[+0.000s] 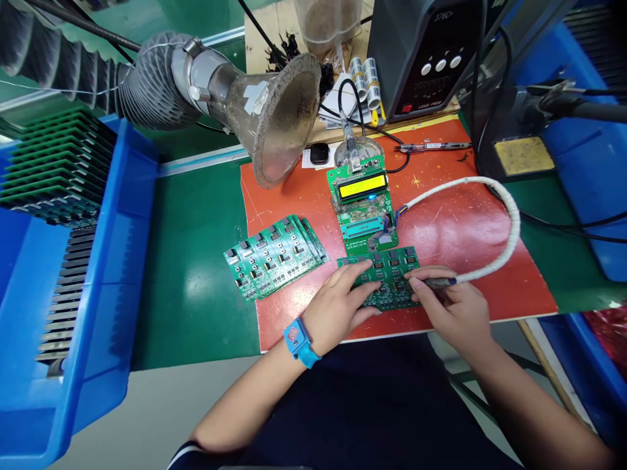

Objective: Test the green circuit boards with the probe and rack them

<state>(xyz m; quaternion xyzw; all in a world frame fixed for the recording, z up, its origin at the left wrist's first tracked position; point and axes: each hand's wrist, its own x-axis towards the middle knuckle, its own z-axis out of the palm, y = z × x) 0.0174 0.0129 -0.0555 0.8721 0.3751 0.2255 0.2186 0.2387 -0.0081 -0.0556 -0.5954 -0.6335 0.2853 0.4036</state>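
A green circuit board with small two-digit displays lies flat on the red mat, below a programmer board with a lit yellow screen. My left hand, wearing a blue wrist strap, rests on its left part with fingers spread. In my right hand is a dark probe, pinched between thumb and fingers over the board's right end. Its tip is hidden by the fingers. From the probe a white sleeved cable loops back to the programmer board. Overlapping similar boards lie to the left.
A fume extraction funnel hangs over the mat's back left. Behind stands a black soldering station; tweezers lie before it. A blue bin at left holds racked boards. A yellow sponge sits at right.
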